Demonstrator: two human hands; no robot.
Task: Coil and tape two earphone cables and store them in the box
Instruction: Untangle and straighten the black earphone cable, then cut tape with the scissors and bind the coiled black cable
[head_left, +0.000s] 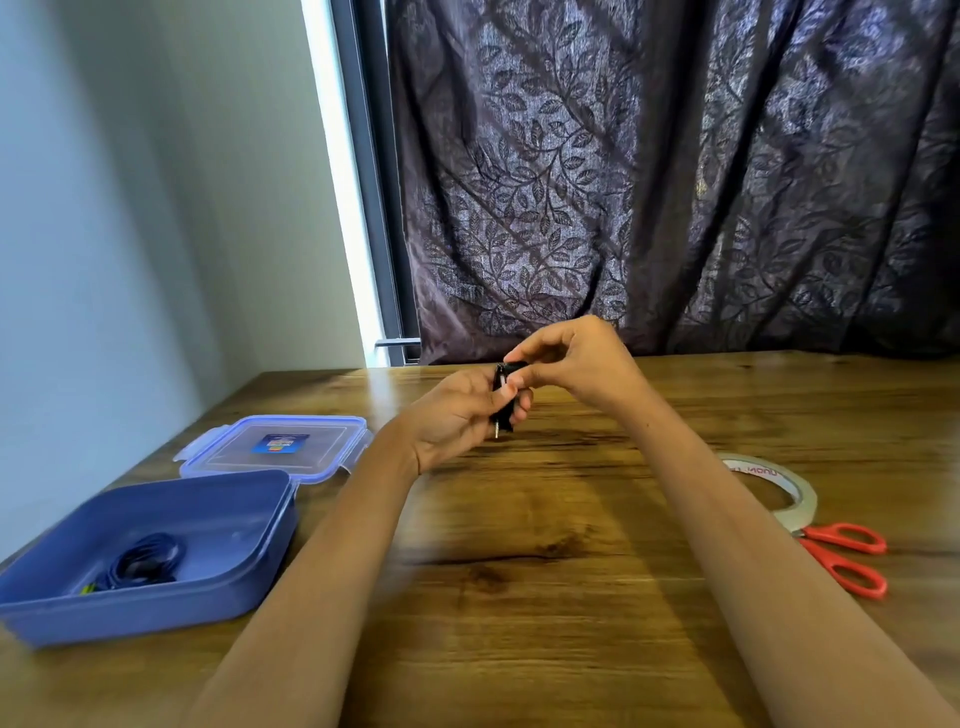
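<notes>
Black coil (503, 410): small tight bundle of earphone cable, held over the middle of the desk (545, 571) between both hands. The plug tip pokes out at its lower end.
Left hand (457, 415): fingers and thumb curled round the lower part of the black coil, clamped on it.
Right hand (571, 364): fingertips pinch the coil's top end. Cannot tell whether tape is under them.
Blue coil (148, 564): lying inside the box (156, 618) at the desk's left edge. The lid (275, 447) is off and lies just behind the box.
Tape roll (802, 501), scissors (813, 543): on the right, just beside each other, well apart from the hands.
Handling (judgement): very light, soft and springy. The loops will likely spring open if the grip eases. The jacket looks smooth, so probably slippery. The joints at the plug and earbuds are the weak spots, so no tugging there.
Where to hold (judgement): across the waist of the bundle, pinching all loops together, never by the plug or a loose end.
Stage (judgement): one cable stored, the second being secured and not yet boxed.
</notes>
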